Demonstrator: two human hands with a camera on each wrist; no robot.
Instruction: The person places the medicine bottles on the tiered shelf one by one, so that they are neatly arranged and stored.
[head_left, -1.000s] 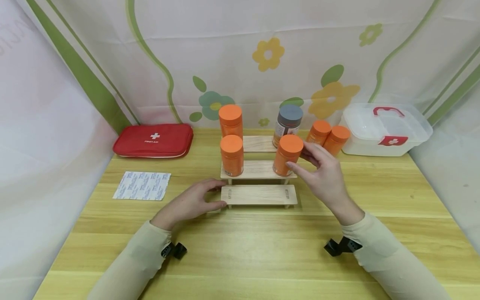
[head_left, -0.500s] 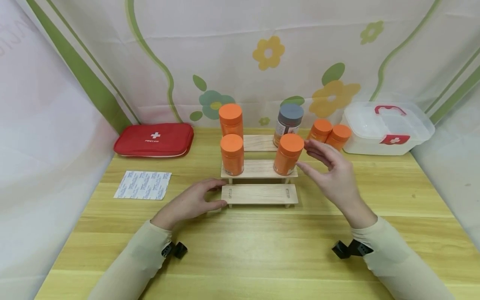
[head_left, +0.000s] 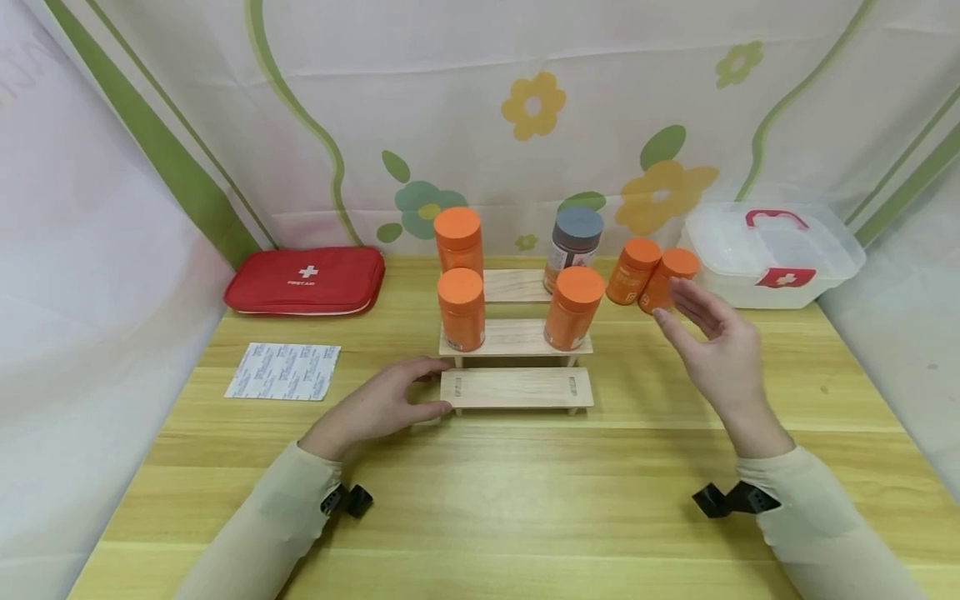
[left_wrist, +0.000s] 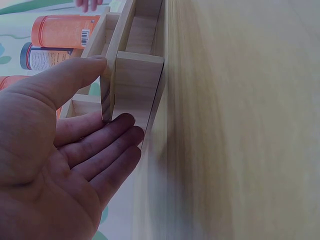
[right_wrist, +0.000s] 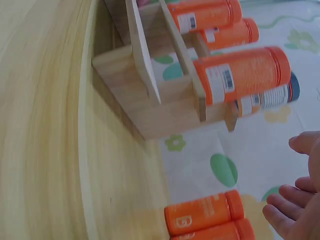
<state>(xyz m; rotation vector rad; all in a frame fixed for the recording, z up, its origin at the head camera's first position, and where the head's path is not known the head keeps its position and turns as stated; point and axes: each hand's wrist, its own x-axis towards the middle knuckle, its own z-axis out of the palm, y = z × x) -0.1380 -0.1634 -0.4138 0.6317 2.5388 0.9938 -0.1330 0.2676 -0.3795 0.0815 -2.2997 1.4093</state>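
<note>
My left hand (head_left: 384, 402) holds the left end of the lowest step of a three-tier wooden shelf (head_left: 517, 388). In the left wrist view its thumb and index finger lie at opposite edges of the step board, the other fingers beside the leg. Two orange-lidded bottles stand on the middle tier, the left one (head_left: 462, 312) and the right one (head_left: 573, 310). On the top tier are another orange bottle (head_left: 458, 242) and a grey-lidded bottle (head_left: 573, 250). My right hand (head_left: 723, 354), fingers extended and holding nothing, is close to two smaller orange bottles (head_left: 633, 271) on the table.
A red first-aid pouch (head_left: 306, 282) lies at the back left, with a white printed sheet (head_left: 283, 372) in front of it. At the back right sits a translucent first-aid box (head_left: 772, 250) with a red handle. A floral curtain (head_left: 480, 100) hangs behind the table.
My right hand has let go of the right bottle on the middle tier and moved right, toward the two smaller orange bottles. The left hand has stayed at the shelf.
</note>
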